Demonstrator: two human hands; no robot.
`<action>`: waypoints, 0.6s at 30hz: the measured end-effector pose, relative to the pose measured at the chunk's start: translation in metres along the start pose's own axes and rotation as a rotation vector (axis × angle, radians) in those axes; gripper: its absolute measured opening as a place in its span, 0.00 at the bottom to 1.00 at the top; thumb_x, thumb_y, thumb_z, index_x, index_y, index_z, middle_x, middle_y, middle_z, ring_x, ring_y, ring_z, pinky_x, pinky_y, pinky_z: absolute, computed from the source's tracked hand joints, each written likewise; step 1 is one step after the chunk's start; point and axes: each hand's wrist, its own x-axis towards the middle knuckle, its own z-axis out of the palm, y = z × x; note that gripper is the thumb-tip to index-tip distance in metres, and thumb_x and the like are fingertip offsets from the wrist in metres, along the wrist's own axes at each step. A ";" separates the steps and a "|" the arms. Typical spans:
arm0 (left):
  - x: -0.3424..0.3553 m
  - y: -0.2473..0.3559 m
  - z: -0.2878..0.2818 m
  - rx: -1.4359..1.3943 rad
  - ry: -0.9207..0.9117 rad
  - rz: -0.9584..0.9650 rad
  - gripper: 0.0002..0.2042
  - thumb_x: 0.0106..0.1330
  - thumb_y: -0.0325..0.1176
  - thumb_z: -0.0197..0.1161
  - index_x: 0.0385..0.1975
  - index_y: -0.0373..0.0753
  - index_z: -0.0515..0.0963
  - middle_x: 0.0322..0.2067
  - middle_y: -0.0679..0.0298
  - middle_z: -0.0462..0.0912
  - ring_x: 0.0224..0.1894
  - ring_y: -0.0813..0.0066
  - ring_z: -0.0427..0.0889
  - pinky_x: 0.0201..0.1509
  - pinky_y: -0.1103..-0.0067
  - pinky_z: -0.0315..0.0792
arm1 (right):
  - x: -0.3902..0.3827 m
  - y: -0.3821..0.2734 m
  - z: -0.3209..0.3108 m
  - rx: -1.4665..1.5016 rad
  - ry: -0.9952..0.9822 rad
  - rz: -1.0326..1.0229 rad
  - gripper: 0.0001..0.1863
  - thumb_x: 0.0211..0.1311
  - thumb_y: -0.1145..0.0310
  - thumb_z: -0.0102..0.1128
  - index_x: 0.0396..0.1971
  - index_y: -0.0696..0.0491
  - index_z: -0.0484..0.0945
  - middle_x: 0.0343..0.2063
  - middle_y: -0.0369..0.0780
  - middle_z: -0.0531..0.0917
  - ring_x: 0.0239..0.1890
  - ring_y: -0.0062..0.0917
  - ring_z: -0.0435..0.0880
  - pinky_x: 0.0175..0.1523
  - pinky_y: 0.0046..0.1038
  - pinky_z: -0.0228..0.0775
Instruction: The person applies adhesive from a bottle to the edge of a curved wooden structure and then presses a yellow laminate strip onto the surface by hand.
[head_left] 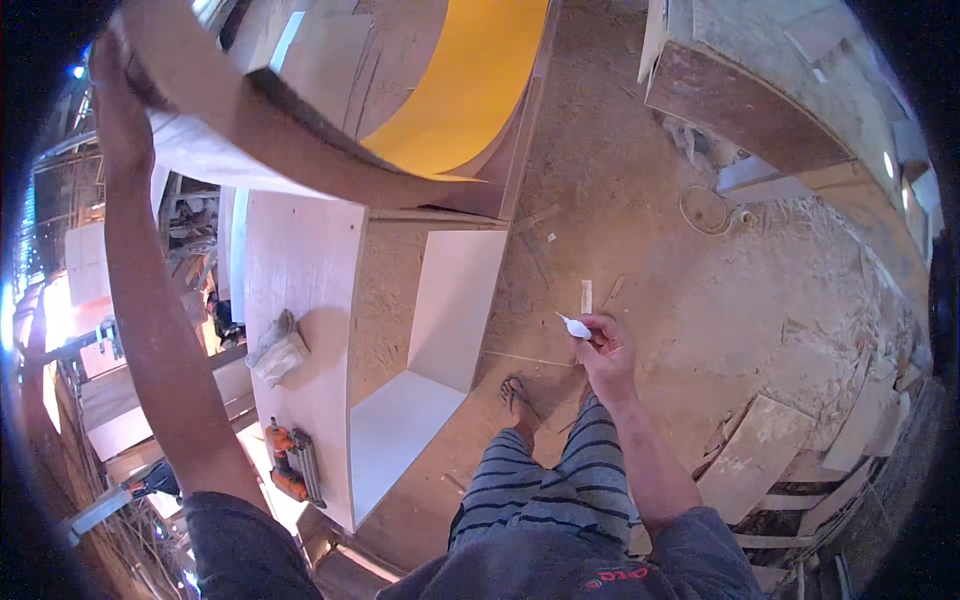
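Observation:
In my right hand [607, 352] is a small white bottle [577, 328] with a thin pointed nozzle, pinched between the fingers in front of my legs. Its nozzle points up and left. My left arm reaches far up, and my left hand [118, 75] grips the end of a curved brown wooden strip [330, 165]. The left fingers are partly hidden and dim near the picture's rim. The strip sweeps over a pale wooden cabinet frame [300, 240]. Behind it, a curved yellow sheet [465, 90] shows at the far end.
An orange and grey nail gun [290, 465] and a crumpled clear plastic bag [280, 348] lie on the cabinet's pale side. Wood offcuts [760, 450] and shavings cover the floor at right. A large curved wooden piece [750, 105] stands at the far right.

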 end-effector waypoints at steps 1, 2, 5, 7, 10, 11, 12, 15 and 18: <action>-0.003 0.001 0.006 -0.042 0.061 -0.045 0.36 0.76 0.61 0.53 0.73 0.40 0.64 0.70 0.52 0.66 0.69 0.57 0.71 0.71 0.64 0.67 | 0.008 -0.003 -0.009 -0.024 0.000 -0.018 0.14 0.63 0.83 0.67 0.48 0.58 0.81 0.45 0.38 0.87 0.47 0.21 0.86 0.55 0.23 0.78; -0.006 0.008 0.008 -0.019 0.053 -0.049 0.36 0.76 0.61 0.53 0.73 0.40 0.64 0.70 0.52 0.66 0.69 0.57 0.71 0.71 0.64 0.67 | 0.017 -0.003 -0.016 -0.012 -0.014 -0.003 0.14 0.63 0.83 0.67 0.48 0.58 0.81 0.45 0.38 0.87 0.47 0.21 0.86 0.55 0.23 0.78; -0.013 0.019 0.019 0.163 0.145 -0.015 0.36 0.79 0.64 0.36 0.74 0.40 0.60 0.69 0.55 0.66 0.68 0.62 0.71 0.70 0.66 0.66 | 0.046 -0.012 -0.040 -0.040 0.015 0.049 0.14 0.62 0.84 0.68 0.47 0.57 0.81 0.44 0.38 0.87 0.47 0.21 0.86 0.55 0.23 0.78; -0.015 0.015 0.018 0.075 0.180 -0.112 0.36 0.79 0.64 0.38 0.72 0.40 0.61 0.67 0.55 0.68 0.68 0.61 0.71 0.70 0.64 0.65 | 0.063 -0.024 -0.053 -0.071 0.034 -0.013 0.14 0.63 0.84 0.68 0.47 0.57 0.82 0.41 0.36 0.86 0.45 0.19 0.85 0.54 0.23 0.78; -0.007 -0.020 -0.018 0.328 0.135 0.068 0.35 0.75 0.61 0.48 0.70 0.39 0.62 0.65 0.53 0.70 0.66 0.57 0.72 0.70 0.62 0.65 | 0.084 -0.032 -0.079 -0.129 0.043 -0.036 0.15 0.62 0.84 0.68 0.47 0.57 0.82 0.42 0.36 0.86 0.45 0.19 0.85 0.54 0.23 0.78; -0.005 -0.037 -0.041 0.470 0.100 0.175 0.35 0.73 0.60 0.53 0.70 0.38 0.63 0.64 0.52 0.70 0.66 0.55 0.72 0.69 0.61 0.65 | 0.090 -0.039 -0.081 -0.162 0.093 0.055 0.15 0.61 0.85 0.68 0.47 0.57 0.82 0.43 0.35 0.86 0.46 0.18 0.85 0.55 0.23 0.78; -0.002 -0.051 -0.060 0.609 0.064 0.287 0.35 0.72 0.58 0.58 0.69 0.38 0.64 0.63 0.51 0.71 0.65 0.54 0.72 0.69 0.60 0.65 | 0.096 -0.044 -0.084 -0.163 0.083 0.061 0.15 0.61 0.85 0.68 0.47 0.57 0.82 0.43 0.35 0.86 0.46 0.18 0.85 0.55 0.23 0.78; -0.001 -0.067 -0.081 0.644 0.020 0.290 0.36 0.66 0.52 0.67 0.68 0.37 0.65 0.62 0.49 0.72 0.64 0.51 0.73 0.67 0.59 0.65 | 0.108 -0.052 -0.090 -0.218 0.072 0.050 0.12 0.63 0.84 0.68 0.45 0.59 0.80 0.43 0.39 0.87 0.45 0.21 0.86 0.51 0.24 0.81; 0.008 -0.086 -0.102 0.573 0.020 0.199 0.36 0.62 0.47 0.71 0.67 0.37 0.65 0.62 0.47 0.72 0.63 0.49 0.73 0.66 0.58 0.66 | 0.114 -0.052 -0.088 -0.255 0.036 0.039 0.11 0.63 0.83 0.67 0.45 0.60 0.80 0.42 0.39 0.87 0.45 0.22 0.87 0.52 0.24 0.81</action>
